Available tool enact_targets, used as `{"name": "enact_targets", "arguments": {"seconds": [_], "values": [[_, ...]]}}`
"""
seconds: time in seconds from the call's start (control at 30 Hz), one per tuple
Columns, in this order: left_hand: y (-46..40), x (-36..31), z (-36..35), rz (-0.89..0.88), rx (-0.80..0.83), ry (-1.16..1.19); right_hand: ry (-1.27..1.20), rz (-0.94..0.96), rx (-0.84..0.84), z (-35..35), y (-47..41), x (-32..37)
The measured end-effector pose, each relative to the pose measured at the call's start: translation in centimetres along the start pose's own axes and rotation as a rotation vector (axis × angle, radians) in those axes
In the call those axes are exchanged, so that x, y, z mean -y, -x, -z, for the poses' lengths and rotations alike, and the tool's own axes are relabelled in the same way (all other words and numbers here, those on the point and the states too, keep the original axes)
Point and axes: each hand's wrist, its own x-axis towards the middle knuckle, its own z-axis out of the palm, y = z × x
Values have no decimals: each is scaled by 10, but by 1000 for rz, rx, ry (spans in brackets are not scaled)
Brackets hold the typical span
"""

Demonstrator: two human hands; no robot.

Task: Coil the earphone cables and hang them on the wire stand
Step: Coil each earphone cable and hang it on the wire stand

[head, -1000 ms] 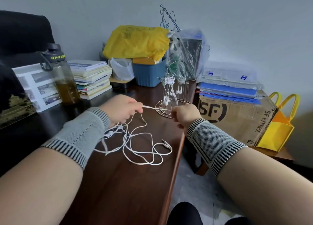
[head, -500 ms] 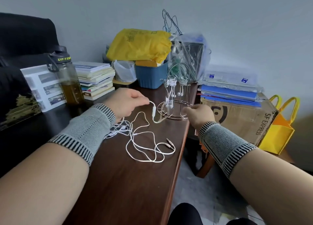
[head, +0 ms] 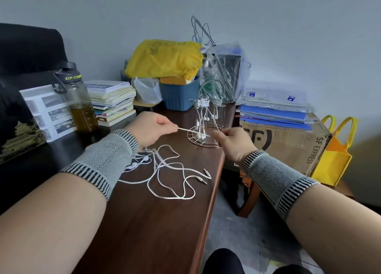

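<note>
Both hands pinch one white earphone cable (head: 193, 131), drawn taut between them above the table (head: 144, 222): the left hand (head: 151, 128) grips one end of the stretch, the right hand (head: 233, 142) the other, held apart just in front of the wire stand (head: 207, 117). At the table's far right edge, the stand already carries several coiled sets, their earbuds dangling inside its frame. Judging by this, the job is partly done. Loose white cables (head: 169, 170) sprawl in tangled loops near the left wrist, two jack plugs (head: 204, 176) lying toward the right edge; these remain uncoiled and unhung.
</note>
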Motion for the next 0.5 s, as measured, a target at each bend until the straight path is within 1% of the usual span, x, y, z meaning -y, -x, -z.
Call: {"name": "enact_targets", "arguments": {"seconds": [0.1, 0.17, 0.27, 0.37, 0.43, 0.5], "values": [[-1, 11, 10, 42, -42, -31, 77, -117, 160, 0, 3, -13], [-1, 11, 11, 27, -50, -72, 98, -134, 198, -4, 4, -17], [-2, 9, 11, 2, -70, -149, 168, -120, 179, -8, 5, -18], [-5, 7, 21, 17, -155, -177, 235, -89, 130, -7, 4, -20], [-5, 2, 28, 8, -211, -179, 263, -38, 100, -6, 5, -20], [-1, -5, 27, -25, -194, -224, 280, 31, 121, -10, 4, -18]]}}
